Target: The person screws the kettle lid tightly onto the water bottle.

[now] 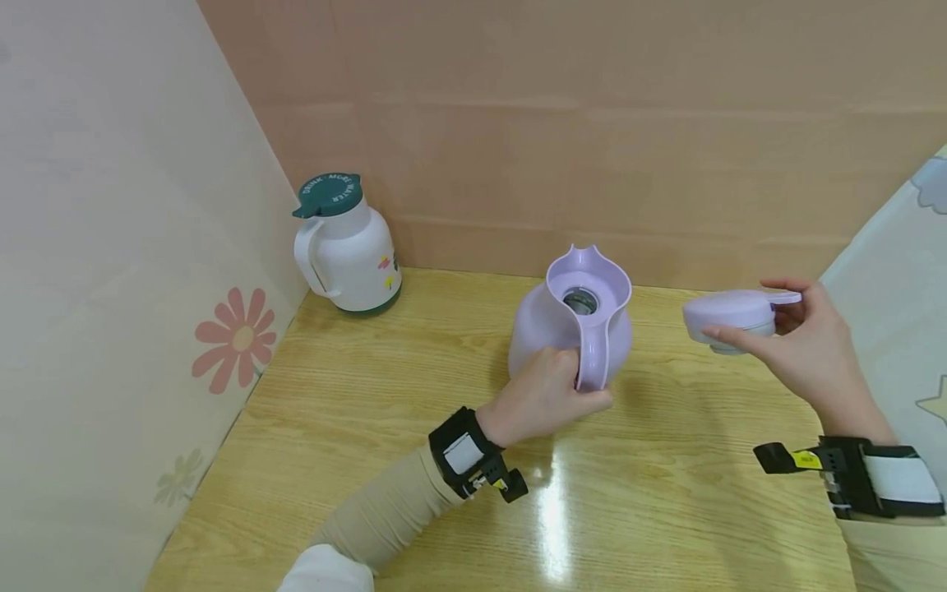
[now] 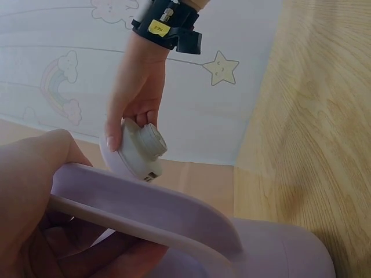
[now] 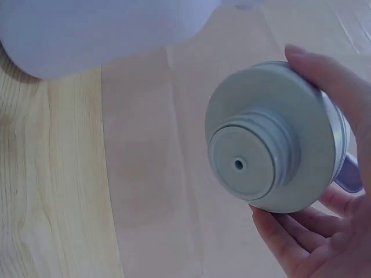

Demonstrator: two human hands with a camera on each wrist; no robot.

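Both hands are busy: your left hand grips the open lilac jug's handle, your right hand holds its lid off, not refitted.

Left hand grips the lilac jug's handle; right hand holds its lid aloft, right of it.

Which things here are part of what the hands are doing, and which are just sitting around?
In use: lilac plastic jug, its handle gripped by the left hand; lilac round screw lid, held off the jug by the right hand.

Lying about: white jug with dark green lid.
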